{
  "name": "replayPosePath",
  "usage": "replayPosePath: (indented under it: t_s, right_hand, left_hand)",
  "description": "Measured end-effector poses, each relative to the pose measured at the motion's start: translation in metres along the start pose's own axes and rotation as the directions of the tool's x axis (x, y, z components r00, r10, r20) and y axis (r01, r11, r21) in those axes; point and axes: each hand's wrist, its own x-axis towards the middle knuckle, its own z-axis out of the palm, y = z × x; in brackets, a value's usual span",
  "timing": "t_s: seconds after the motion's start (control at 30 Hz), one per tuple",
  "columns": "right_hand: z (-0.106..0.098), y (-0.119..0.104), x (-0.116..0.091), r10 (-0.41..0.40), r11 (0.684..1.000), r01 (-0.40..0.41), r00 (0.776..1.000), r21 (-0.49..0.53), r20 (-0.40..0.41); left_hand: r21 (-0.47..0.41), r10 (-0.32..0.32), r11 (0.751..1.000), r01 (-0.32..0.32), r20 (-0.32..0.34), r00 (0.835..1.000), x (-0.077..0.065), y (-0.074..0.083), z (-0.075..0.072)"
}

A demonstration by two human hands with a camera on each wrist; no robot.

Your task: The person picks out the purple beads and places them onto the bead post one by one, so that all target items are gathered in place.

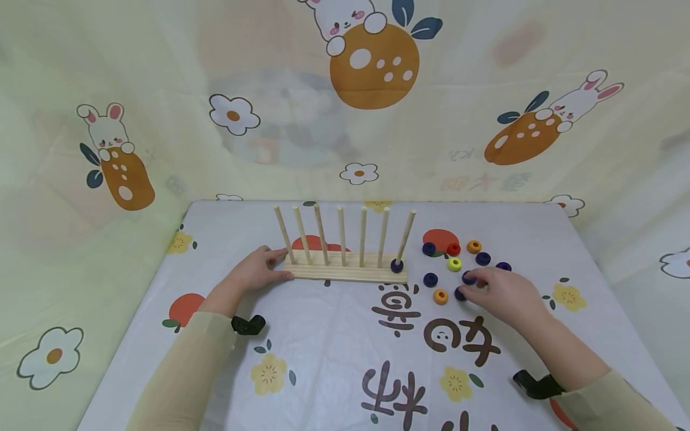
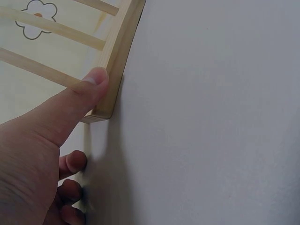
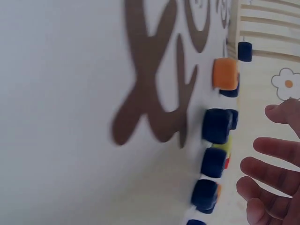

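Observation:
A wooden peg rack (image 1: 339,274) with several upright pegs stands across the table. One dark blue bead (image 1: 396,266) sits low on its rightmost peg. My left hand (image 1: 253,270) holds the rack's left end, the thumb (image 2: 96,77) against its front edge and other fingers bent beyond the end. Over the loose beads on the right hovers my right hand (image 1: 507,296), fingers loosely bent and apart, holding nothing in the right wrist view. Nearest its fingertips are two dark blue beads (image 1: 460,293), partly covered by the hand in the head view.
Around the right hand lie more beads: an orange bead (image 1: 440,296), a yellow bead (image 1: 454,264), a red bead (image 1: 453,249), another orange bead (image 1: 474,246) and several dark blue ones. A patterned cloth (image 1: 323,371) covers the table; printed fabric (image 1: 280,149) hangs behind.

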Motion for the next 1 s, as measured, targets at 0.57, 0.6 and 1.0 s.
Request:
replayPosePath:
  t_s: [0.57,0.6,1.0]
  right_hand:
    - [0.017,0.011,0.0,0.039,0.999,-0.037,0.998,-0.032,0.055]
    - [0.017,0.01,0.0,0.045,0.999,-0.044,0.997,-0.031,0.058]
    - [0.023,0.012,0.004,0.047,0.998,-0.045,0.997,-0.042,0.059]
  left_hand:
    - [-0.008,-0.008,1.0,0.008,0.0,1.0,0.001,-0.003,0.0]
    - [-0.01,-0.008,1.0,0.008,0.001,1.0,0.001,-0.003,0.0]
    - [-0.018,-0.013,1.0,0.012,-0.007,1.0,0.002,-0.002,0.001]
